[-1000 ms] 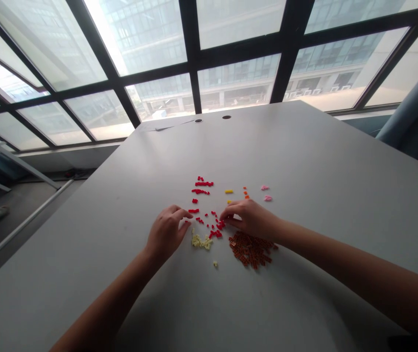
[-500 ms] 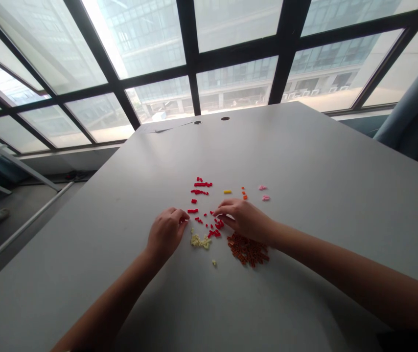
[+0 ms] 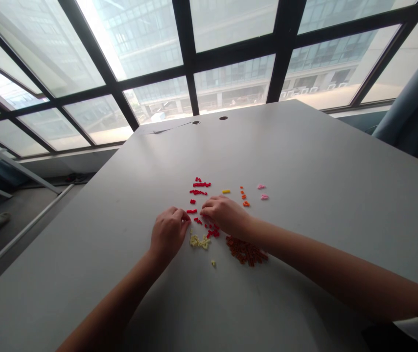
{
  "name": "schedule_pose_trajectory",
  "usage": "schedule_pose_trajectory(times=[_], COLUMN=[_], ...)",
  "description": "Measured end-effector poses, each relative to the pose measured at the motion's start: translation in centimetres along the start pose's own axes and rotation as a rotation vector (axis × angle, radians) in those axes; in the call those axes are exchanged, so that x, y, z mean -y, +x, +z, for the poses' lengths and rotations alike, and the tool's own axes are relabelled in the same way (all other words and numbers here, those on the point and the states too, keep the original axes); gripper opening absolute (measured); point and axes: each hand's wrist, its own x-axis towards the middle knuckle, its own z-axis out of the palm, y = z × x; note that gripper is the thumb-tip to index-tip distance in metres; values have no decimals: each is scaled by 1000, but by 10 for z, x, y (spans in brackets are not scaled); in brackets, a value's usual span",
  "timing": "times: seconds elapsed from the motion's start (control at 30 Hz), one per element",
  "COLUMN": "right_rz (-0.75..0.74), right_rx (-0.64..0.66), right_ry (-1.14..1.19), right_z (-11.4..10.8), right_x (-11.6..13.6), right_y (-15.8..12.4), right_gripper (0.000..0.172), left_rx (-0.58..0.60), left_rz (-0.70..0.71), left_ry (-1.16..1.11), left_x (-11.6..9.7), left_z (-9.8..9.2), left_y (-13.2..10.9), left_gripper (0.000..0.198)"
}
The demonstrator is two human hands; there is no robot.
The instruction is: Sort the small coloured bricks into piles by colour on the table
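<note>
Small red building bricks lie in short rows (image 3: 201, 185) and a loose cluster (image 3: 213, 232) on the white table. My left hand (image 3: 169, 230) rests at the left of the red bricks, thumb and forefinger pinched together; whatever is between them is too small to make out. Over the red pieces is my right hand (image 3: 227, 215), its fingers curled down with the tips together, and what they hold is hidden. A pale yellow pile (image 3: 199, 242) sits just right of and below my left hand. Under my right forearm spreads a heap of brown bricks (image 3: 245, 252).
Beyond my right hand lie a yellow brick (image 3: 225, 191), several orange bricks (image 3: 243, 196) and pink pieces (image 3: 264, 197). One pale yellow piece (image 3: 213, 263) lies apart, nearer me. The white table (image 3: 286, 146) reaches to the windows, with two round holes near its far edge.
My right hand has moved left over the red bricks, uncovering another orange piece at its right. My left hand stays almost where it was.
</note>
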Motion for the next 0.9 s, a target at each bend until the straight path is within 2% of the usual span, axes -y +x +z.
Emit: schedule_pose_trajectory(times=[0.1, 0.4, 0.57, 0.73, 0.9], right_rz=[41, 119, 167, 175, 130], right_rx=[50, 21, 3, -1, -27], right_ry=[-50, 27, 35, 48, 91], right_z=[-1, -4, -9, -4, 0], right_x=[4, 4, 2, -2, -4], right_y=[3, 0, -3, -7, -8], right_gripper=[17, 12, 16, 16, 16], left_rx=[-6, -28, -56, -24, -10], left_rz=[11, 43, 97, 106, 92], left_ry=[6, -38, -24, 10, 26], left_x=[-1, 3, -5, -12, -10], left_z=[1, -1, 0, 2, 1], left_y=[0, -4, -1, 3, 2], left_gripper=[5, 8, 11, 8, 7])
